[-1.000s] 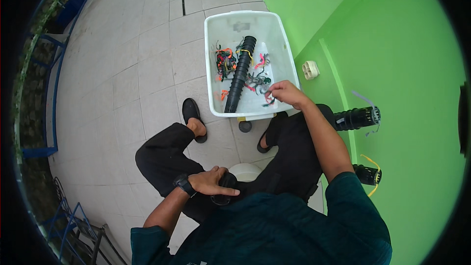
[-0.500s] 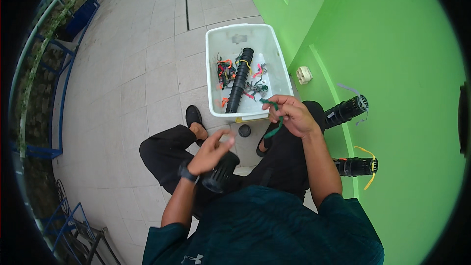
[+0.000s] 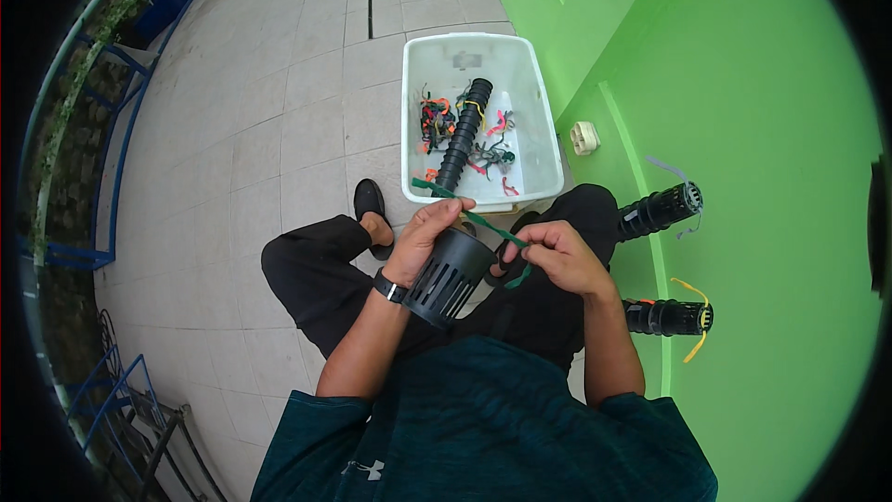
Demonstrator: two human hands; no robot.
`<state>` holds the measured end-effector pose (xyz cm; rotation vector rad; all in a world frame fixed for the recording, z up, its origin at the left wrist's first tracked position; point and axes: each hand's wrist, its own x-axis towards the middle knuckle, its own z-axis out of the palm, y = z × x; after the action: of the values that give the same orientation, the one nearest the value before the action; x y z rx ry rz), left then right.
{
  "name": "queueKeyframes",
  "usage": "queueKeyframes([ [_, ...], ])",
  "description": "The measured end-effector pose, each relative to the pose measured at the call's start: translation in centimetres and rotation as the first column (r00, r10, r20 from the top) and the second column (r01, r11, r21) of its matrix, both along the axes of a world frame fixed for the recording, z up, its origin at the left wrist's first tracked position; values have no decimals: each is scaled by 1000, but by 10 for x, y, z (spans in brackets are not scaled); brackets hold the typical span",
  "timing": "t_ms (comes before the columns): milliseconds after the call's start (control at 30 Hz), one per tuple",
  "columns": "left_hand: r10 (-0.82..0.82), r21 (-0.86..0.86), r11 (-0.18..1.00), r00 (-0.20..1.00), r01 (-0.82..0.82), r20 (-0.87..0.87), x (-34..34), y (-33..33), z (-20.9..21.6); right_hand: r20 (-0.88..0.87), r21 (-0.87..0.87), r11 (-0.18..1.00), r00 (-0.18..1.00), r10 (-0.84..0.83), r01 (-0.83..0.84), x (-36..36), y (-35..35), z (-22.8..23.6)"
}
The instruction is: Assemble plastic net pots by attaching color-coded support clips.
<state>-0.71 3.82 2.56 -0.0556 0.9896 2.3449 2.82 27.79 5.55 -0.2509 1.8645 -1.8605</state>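
Left grip: the left hand (image 3: pixel 429 228) is closed around a black slotted pot (image 3: pixel 449 276), fingers over its rim, holding it tilted above the lap.
Right grip: the right hand (image 3: pixel 556 256) pinches a green tie strip (image 3: pixel 465 212) between thumb and fingertips, just beside the pot's rim.
Strip: it runs from the right hand up and across the left hand's knuckles, its far end free in the air near the bin.
Handling, pot: I judge it light and stiff, thin plastic with open slots; the rim and the slotted wall give sure hold, and a hard squeeze could flex it.
Handling, strip: it looks thin, soft and bendy, easy to slip from a loose pinch; best taken close to its end.
Bin: a white plastic bin (image 3: pixel 530 102) stands on the tiled floor (image 3: pixel 279 112) just past the knees, holding a black ribbed tube (image 3: pixel 463 135) and a tangle of coloured ties (image 3: pixel 433 121).
Right side: a green wall (image 3: pixel 743 84) rises close by; two more black tubes (image 3: pixel 662 209) (image 3: pixel 664 317) lie against its base, near the right elbow.
Open room: the floor to the left and ahead is wide; a blue railing (image 3: pixel 111 177) stands well apart.
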Motion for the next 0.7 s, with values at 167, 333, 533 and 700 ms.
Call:
queueKeyframes([
  [167,97,-52,994,995,-96,17,-5,-5,0,162,-27,1000,987,5,-1,8,17,6],
  [333,233,-161,957,971,-240,-61,-2,-9,9,195,-111,993,980,-30,52,12,25,-6],
  [533,232,-194,949,966,-250,-111,-5,-14,17,-525,454,545,706,-476,705,-5,28,-36],
  [700,21,-505,841,944,-195,-328,6,-8,17,-473,47,902,805,-358,428,-32,-44,-3],
])
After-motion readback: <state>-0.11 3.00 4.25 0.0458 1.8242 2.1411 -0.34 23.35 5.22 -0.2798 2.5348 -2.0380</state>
